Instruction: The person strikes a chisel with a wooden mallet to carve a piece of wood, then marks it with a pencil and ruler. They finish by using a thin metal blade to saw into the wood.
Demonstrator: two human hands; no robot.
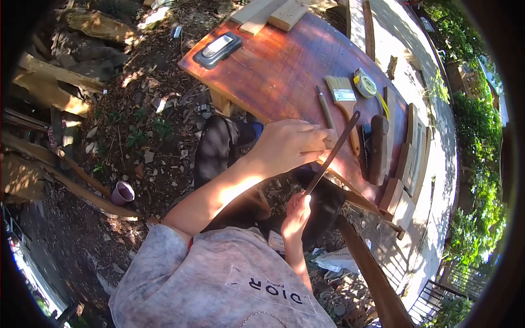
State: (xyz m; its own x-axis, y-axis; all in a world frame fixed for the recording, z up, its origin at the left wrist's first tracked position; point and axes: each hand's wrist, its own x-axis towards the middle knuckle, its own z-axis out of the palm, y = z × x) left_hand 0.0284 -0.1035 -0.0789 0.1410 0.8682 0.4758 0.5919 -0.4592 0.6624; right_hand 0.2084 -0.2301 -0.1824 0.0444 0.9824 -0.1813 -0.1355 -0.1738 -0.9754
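My right hand (298, 213) is closed round the lower end of a long, thin, dark brown strip (332, 154) with a rounded tip. The strip slants up and away, past the fingertips of my left hand (301, 143). That left hand is bent over the near edge of the reddish wooden table (268, 71), its fingers curled together; what they grip is mostly hidden. Just beyond it lie a slim pencil-like tool (325, 106) and a flat paintbrush (345, 104). A yellow tape measure (365, 85) rests behind the brush, its tape partly out.
A dark wooden block tool (377, 150) lies to the right, beside several wood pieces (407, 164) along the table's edge. A phone-like device in a black case (217, 50) and boards (273, 13) occupy the far side. Rough timber (60, 82) and a small cup (123, 193) are on the ground.
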